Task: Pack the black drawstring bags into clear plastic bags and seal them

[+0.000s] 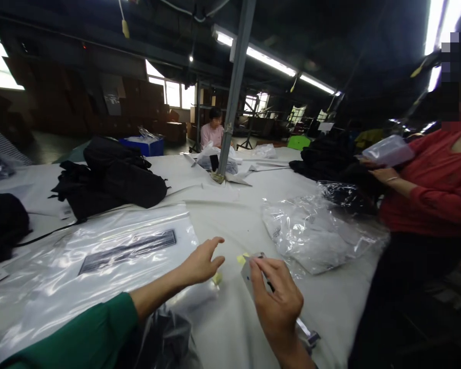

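Note:
My left hand (202, 262) reaches over the table, thumb and forefinger apart, with nothing between them. Beneath its wrist lies a clear plastic bag with black contents (165, 333). In a pinch, my right hand (278, 292) holds a small whitish card (248, 277), partly hidden by the fingers. A small yellow piece (241, 259) shows by the card, and another yellow piece (217, 278) is just below my left thumb. Near my right wrist lies a grey and black object (309, 334), mostly hidden. Flat clear plastic bags (134, 230) with a dark printed panel lie to the left.
Black bags (115, 179) are heaped at the left. Crumpled clear plastic (311, 230) covers the right side of the white table (223, 215). A metal post (234, 87) rises from the far part. A co-worker in red (438, 189) stands at the right; another person (211, 133) is behind.

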`<state>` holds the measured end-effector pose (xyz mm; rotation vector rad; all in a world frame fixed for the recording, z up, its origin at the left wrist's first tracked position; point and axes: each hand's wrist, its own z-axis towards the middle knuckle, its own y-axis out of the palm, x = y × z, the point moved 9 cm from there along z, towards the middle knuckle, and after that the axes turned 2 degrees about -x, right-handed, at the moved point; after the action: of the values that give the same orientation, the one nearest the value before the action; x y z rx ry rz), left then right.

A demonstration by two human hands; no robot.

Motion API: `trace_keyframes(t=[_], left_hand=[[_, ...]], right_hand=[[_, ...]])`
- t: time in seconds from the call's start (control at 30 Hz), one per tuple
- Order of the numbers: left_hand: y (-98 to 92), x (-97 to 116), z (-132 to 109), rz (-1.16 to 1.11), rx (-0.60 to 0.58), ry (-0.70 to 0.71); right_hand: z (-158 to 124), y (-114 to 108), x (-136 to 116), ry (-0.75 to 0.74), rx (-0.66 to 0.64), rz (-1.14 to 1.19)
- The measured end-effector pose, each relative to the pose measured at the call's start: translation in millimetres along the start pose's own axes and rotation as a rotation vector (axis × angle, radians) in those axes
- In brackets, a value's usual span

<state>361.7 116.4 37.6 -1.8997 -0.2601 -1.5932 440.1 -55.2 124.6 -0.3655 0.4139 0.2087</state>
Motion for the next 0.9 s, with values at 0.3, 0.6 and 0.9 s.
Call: trace_keyframes(t=[0.3, 0.6, 0.9], left_hand=[[4.2, 10, -79, -0.6, -0.016, -0.3], [-42.8, -5, -120, -0.459, 0.083, -0.316], [-66.0, 13, -168, -0.207, -0.046, -0.223]], right_hand=[[-31, 34, -68, -0.508, -0.124, -0.008], [-26, 50, -70, -0.088, -0.525, 0.405], [-28, 138, -108, 0.389, -1.355, 0.603]])
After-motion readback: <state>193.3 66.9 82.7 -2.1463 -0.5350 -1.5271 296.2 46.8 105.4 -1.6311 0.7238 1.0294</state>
